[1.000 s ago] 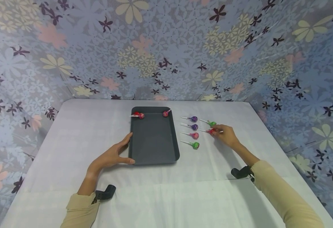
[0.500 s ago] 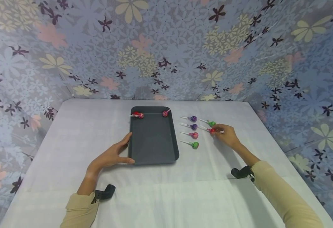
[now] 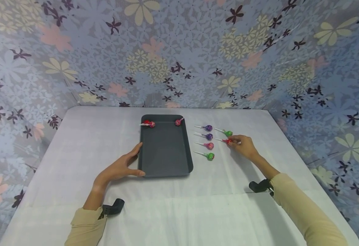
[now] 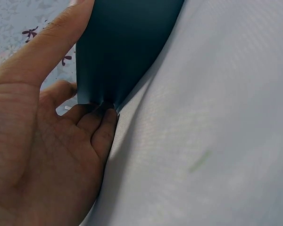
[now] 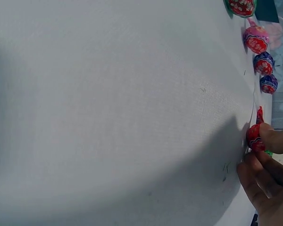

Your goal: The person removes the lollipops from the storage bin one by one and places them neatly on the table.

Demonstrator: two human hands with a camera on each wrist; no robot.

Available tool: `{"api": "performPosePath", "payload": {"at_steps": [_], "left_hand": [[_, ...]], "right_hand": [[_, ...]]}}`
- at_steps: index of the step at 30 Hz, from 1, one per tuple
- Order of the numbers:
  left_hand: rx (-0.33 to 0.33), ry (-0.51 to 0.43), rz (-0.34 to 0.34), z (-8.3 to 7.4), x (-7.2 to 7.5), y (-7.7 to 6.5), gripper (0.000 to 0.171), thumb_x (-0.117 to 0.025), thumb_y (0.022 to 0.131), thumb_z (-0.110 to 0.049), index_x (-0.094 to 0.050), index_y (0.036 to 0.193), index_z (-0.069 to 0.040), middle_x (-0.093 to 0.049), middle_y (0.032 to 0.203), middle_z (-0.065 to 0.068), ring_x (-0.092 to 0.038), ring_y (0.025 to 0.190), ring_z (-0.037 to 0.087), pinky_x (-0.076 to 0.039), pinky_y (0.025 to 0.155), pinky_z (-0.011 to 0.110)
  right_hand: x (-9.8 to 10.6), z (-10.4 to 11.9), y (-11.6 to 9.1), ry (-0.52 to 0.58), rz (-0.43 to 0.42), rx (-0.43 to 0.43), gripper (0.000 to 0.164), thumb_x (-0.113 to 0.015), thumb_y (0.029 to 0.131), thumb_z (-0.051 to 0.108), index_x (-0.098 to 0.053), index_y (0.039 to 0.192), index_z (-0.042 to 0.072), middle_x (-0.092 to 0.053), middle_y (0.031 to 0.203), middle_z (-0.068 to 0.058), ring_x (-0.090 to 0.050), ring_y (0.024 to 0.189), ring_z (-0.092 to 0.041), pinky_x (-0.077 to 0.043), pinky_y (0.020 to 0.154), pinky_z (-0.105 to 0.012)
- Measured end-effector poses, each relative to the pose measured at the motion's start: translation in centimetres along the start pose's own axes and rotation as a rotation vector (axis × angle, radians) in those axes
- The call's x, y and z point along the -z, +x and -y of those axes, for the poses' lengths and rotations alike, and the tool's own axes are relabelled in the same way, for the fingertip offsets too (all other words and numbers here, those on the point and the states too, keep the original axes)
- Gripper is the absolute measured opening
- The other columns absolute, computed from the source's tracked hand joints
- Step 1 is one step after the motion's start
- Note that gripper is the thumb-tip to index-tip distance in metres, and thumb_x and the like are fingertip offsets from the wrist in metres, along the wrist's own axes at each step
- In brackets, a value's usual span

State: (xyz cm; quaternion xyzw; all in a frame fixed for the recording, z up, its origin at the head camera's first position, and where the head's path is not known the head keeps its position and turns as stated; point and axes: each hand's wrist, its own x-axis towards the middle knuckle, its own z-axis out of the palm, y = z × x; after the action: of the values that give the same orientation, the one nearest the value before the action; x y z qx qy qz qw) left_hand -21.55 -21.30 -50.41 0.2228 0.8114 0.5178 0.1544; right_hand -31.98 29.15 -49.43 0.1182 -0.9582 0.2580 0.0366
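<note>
A dark grey tray (image 3: 166, 150) lies on the white-covered table. My left hand (image 3: 121, 167) holds it at the left side, thumb by the near corner and fingers further up that edge. In the left wrist view, the fingers (image 4: 101, 129) curl against the tray wall (image 4: 125, 42). On the right, my right hand (image 3: 243, 147) pinches a red lollipop (image 3: 227, 140) by its wrapped head, its stick pointing left. The right wrist view shows thumb and fingers on that red head (image 5: 254, 137). A green lollipop (image 3: 227, 133) lies just beyond it.
Left of the right hand is a column: two purple lollipops (image 3: 208, 128), a pink lollipop (image 3: 209, 146) and a green-wrapped one (image 3: 210, 156). Inside the tray's far corners lie red and pink lollipops (image 3: 151, 124) at left and a pink one (image 3: 178, 122) at right. Floral cloth (image 3: 173, 61) rises behind.
The red lollipop's stick tipped up slightly half a second ago and now lies lower again, with the right hand still on its head. The left hand and tray have stayed put.
</note>
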Motion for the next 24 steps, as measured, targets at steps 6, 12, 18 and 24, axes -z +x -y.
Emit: {"api": "performPosePath", "payload": {"at_steps": [6,12,18,24], "left_hand": [[-0.001,0.0,0.002,-0.1,0.0,0.0,0.112,-0.082,0.08,-0.027,-0.003,0.159,-0.014,0.002,0.165,0.01,-0.001,0.151,0.034,-0.015,0.122,0.051],[0.0,-0.002,0.004,-0.1,0.0,0.0,0.112,-0.082,0.08,-0.027,-0.003,0.159,-0.015,0.002,0.165,0.01,-0.001,0.151,0.034,-0.015,0.122,0.051],[0.003,-0.005,0.003,-0.2,0.0,0.0,0.112,-0.082,0.08,-0.027,-0.003,0.159,-0.014,0.002,0.165,0.01,-0.001,0.151,0.034,-0.015,0.122,0.052],[0.008,-0.014,0.008,-0.2,0.1,0.0,0.113,-0.083,0.079,-0.027,-0.003,0.159,-0.014,0.003,0.165,0.01,-0.001,0.151,0.033,-0.015,0.122,0.05]], "right_hand": [[0.0,-0.1,0.0,0.007,-0.012,0.002,0.032,-0.069,0.09,0.012,-0.068,0.117,-0.004,-0.071,0.099,-0.019,-0.065,0.095,-0.034,-0.048,0.07,-0.033],[0.2,0.1,0.0,0.023,-0.019,-0.009,0.034,-0.071,0.089,0.016,-0.068,0.118,-0.003,-0.071,0.102,-0.02,-0.065,0.095,-0.035,-0.049,0.069,-0.033],[0.9,0.8,0.5,0.014,-0.022,0.024,0.033,-0.067,0.09,0.009,-0.065,0.119,-0.007,-0.068,0.111,-0.026,-0.065,0.1,-0.04,-0.057,0.078,-0.05],[1.6,2.1,1.6,0.012,-0.042,0.065,0.028,-0.067,0.089,0.004,-0.067,0.115,-0.008,-0.068,0.109,-0.027,-0.067,0.096,-0.039,-0.06,0.076,-0.049]]}}
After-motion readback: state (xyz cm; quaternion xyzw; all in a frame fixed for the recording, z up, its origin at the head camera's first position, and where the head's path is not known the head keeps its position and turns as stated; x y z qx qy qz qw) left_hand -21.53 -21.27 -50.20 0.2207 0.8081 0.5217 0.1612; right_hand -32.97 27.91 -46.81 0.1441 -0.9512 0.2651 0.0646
